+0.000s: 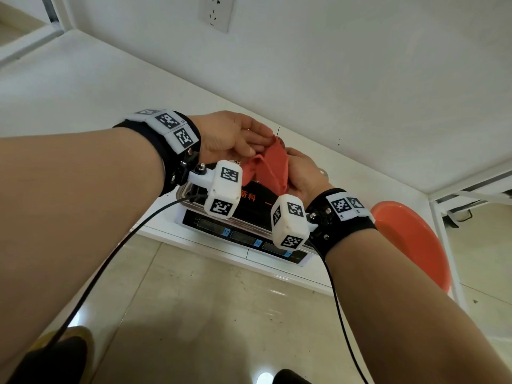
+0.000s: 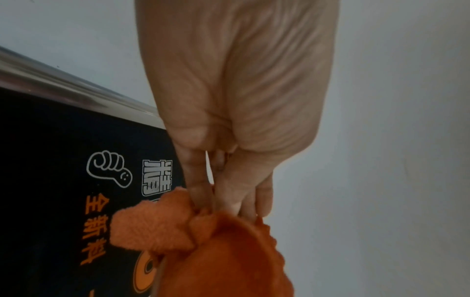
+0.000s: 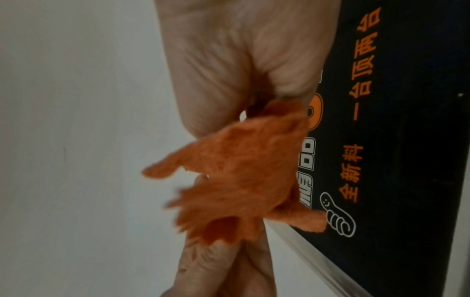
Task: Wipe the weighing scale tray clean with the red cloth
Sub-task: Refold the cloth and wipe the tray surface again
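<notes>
Both your hands pinch the red cloth [image 1: 270, 167] above the scale tray [image 1: 182, 193]: left grip [image 1: 235, 137], right grip [image 1: 303, 176]. Soft, light, floppy; bunch it mid-fold before wiping.

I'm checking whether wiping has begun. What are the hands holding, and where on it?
Both hold the red cloth above the tray: left hand pinches its far edge, right hand grips its near side.
</notes>
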